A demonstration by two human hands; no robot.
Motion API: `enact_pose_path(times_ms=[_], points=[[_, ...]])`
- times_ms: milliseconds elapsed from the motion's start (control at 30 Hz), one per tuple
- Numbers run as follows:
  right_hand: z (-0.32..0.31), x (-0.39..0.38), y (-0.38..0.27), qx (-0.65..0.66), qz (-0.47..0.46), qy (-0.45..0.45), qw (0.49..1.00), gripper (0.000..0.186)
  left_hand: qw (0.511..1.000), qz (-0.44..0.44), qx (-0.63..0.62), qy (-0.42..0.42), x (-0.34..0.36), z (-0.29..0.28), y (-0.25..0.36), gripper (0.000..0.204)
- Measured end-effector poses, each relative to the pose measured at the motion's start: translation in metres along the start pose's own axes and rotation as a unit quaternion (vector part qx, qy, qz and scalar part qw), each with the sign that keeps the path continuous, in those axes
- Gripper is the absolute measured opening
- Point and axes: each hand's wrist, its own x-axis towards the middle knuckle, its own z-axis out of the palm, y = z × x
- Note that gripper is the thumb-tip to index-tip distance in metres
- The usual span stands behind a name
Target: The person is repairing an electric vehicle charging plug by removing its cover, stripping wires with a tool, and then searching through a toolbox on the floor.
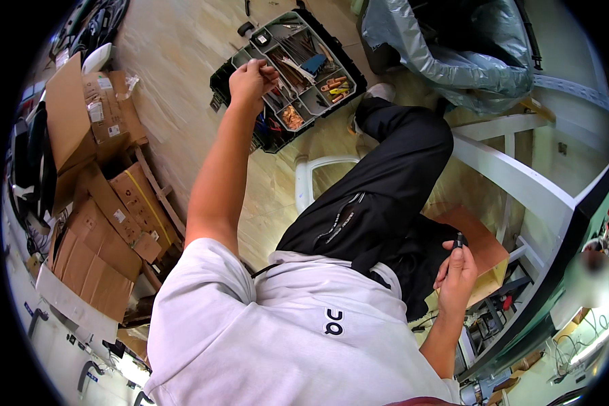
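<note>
My left hand is stretched out over an open toolbox tray on the floor, with its fingers curled closed. Whatever they may hold is hidden. Around it the grey compartments contain slim hand tools, a blue-handled piece, orange and yellow small tools and a heap of copper-coloured small parts. At the lower right, near my thigh, my right hand grips a small black cylindrical piece upright between thumb and fingers; its exact kind is unclear.
Cardboard boxes are piled on the left. A bin with a grey liner stands beyond my knee. White frame bars run along the right, above a wooden box. A white stool-like rim shows beside my leg.
</note>
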Motion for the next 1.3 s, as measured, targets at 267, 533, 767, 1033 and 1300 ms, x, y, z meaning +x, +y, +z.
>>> enact_pose_path(times_ms=[267,533,767,1033,1300], points=[[0.001,0.038,-0.011,-0.061,0.058,0.0,0.996,0.036,0.98,-0.172,0.076,0.064,0.102,-0.003,-0.107,0.014],[0.001,0.07,-0.019,-0.067,0.129,-0.013,0.989,0.032,0.935,-0.082,0.317,0.135,0.178,-0.016,-0.169,0.015],[0.006,0.098,-0.023,-0.082,0.17,-0.022,0.982,0.032,0.849,0.021,0.522,0.082,0.203,-0.016,-0.142,0.037],[0.015,0.118,-0.037,-0.117,0.152,-0.051,0.98,0.034,0.782,0.016,0.618,0.077,0.202,-0.004,-0.115,0.043],[0.017,0.122,-0.035,-0.098,0.168,-0.05,0.98,0.03,0.772,0.044,0.633,0.032,0.201,-0.01,-0.116,0.034]])
